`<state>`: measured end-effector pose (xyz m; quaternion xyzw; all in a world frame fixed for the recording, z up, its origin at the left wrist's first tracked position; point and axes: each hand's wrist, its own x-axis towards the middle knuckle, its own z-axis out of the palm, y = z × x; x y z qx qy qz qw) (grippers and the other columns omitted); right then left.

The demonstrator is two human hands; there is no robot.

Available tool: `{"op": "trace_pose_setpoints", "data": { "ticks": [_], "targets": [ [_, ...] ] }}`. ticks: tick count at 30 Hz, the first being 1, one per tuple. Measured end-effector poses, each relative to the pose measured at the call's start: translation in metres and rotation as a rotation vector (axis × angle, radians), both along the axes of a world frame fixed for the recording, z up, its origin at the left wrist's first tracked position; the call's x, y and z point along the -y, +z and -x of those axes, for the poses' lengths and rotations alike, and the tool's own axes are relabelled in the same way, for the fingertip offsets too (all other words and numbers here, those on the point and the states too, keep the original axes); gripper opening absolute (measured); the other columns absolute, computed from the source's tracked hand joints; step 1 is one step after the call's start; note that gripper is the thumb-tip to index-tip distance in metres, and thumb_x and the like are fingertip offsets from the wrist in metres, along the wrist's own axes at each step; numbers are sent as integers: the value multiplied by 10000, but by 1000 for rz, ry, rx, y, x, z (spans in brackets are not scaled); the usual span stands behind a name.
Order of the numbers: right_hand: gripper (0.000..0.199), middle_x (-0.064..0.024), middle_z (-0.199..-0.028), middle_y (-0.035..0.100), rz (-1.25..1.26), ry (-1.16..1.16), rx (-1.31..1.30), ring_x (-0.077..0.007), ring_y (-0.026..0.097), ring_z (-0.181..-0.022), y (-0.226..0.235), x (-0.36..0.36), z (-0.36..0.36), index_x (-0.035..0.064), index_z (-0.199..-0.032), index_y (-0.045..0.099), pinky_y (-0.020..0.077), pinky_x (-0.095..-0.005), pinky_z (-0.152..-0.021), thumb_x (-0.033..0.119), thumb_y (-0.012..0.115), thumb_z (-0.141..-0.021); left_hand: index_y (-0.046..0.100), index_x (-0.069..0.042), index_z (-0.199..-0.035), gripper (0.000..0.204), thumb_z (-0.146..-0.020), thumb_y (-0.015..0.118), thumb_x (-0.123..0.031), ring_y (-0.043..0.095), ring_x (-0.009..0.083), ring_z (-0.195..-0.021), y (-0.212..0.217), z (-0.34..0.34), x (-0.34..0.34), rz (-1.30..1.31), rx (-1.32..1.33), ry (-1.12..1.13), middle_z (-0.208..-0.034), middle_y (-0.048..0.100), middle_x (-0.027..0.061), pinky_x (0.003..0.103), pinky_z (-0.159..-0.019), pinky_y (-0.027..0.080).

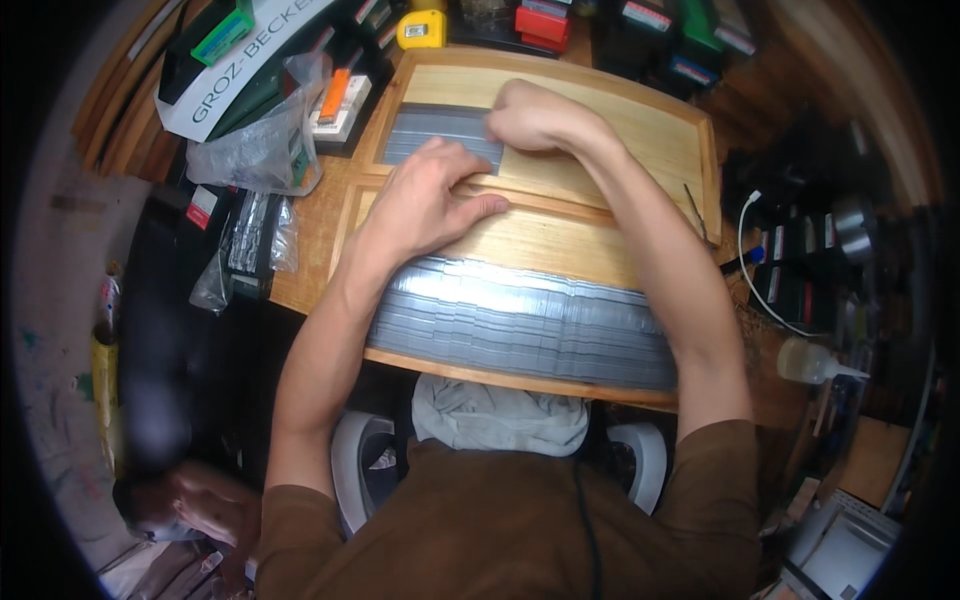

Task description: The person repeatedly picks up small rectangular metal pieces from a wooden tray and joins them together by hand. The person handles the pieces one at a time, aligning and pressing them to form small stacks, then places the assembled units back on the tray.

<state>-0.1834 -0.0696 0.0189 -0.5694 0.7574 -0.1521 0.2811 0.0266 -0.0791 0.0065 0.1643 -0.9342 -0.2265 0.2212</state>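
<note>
A shallow wooden tray (712,150) lies before me, split by a wooden divider. In its far section a block of thin grey metal strips (437,122) fills the left part. My right hand (535,115) is curled closed at the right end of this block; its fingertips are hidden. My left hand (425,205) bends its fingers over the near edge of the same block, thumb stretched out apart above the divider. A larger stack of similar grey metal strips (520,320) spans the near section, shiny along its far side.
Behind the tray are a yellow tape measure (421,30) and a red box (543,27). At left lie a clear plastic bag (255,155) and an orange-handled cutter (336,95). A white cable (742,235) and a squeeze bottle (806,362) are at right. Another person (190,505) is at lower left.
</note>
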Motion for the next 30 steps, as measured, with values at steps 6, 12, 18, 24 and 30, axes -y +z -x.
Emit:
{"op": "trace_pose_setpoints", "data": {
  "ticks": [6, 12, 18, 24, 30],
  "targets": [
    [286, -97, -873, 740, -79, 48, 347, -212, 679, -789, 4, 14, -33, -15, -1014, 775, 542, -389, -748, 183, 569, -1003, 765, 13, -1136, 405, -882, 836, -294, 723, 253, -927, 0, -7, 6, -90, 19, -5, -1054, 750, 159, 360, -819, 581],
    [282, -139, -943, 762, 253, 141, 66, -231, 729, -876, 37, -74, -39, -9, -1166, 745, 578, -373, -838, 193, 598, -1035, 746, 37, -1081, 199, -983, 690, -127, 718, 272, -863, 38, -61, -20, 60, -191, 164, -994, 741, 171, 354, -765, 563],
    [220, -243, -1077, 733, 284, 358, -16, -338, 721, -1033, 26, -115, -92, -54, -1126, 720, 572, -462, -979, 72, 575, -1019, 729, 21, -989, 200, -811, 817, -10, 679, 292, -874, 10, -133, -105, 293, -271, 225, -934, 725, 112, 375, -775, 523],
    [159, -289, -909, 682, 686, 403, -70, -423, 668, -950, -32, -73, -142, -89, -913, 706, 524, -506, -906, 40, 614, -928, 723, 16, -1091, 291, -875, 805, -160, 685, 334, -1027, -15, -167, -119, 351, -98, 203, -1120, 734, 146, 458, -962, 506],
    [214, -260, -796, 720, 489, 279, 23, -405, 717, -787, -27, -61, -165, -59, -862, 760, 573, -478, -794, 124, 684, -945, 732, 4, -1075, 282, -907, 783, -216, 701, 320, -1048, -22, -174, -120, 354, -93, 236, -1119, 747, 144, 474, -989, 504]
  ]
}}
